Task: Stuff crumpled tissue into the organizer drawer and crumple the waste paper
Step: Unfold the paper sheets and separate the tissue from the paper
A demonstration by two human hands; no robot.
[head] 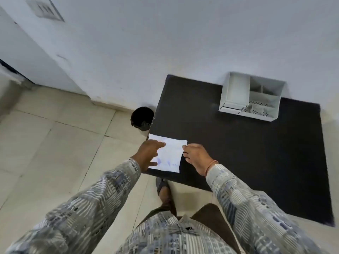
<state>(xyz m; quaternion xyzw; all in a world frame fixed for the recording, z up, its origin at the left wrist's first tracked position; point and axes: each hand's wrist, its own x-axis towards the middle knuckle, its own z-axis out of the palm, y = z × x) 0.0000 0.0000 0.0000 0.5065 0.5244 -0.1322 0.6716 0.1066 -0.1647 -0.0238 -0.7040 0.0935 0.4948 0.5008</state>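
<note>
A flat white sheet of waste paper (170, 154) with faint blue marks lies on the near left corner of the black table (238, 147). My left hand (148, 154) rests on the sheet's left edge, fingers spread over it. My right hand (197, 156) touches the sheet's right edge with its fingertips. The paper is uncrumpled. A white desk organizer (251, 97) with several compartments and a small drawer at its front stands at the table's far right, against the wall. No crumpled tissue shows.
A black waste bin (142, 118) stands on the tiled floor just left of the table, by the wall. My foot in a sandal (163, 187) is under the table's near edge. A white wall runs behind the table.
</note>
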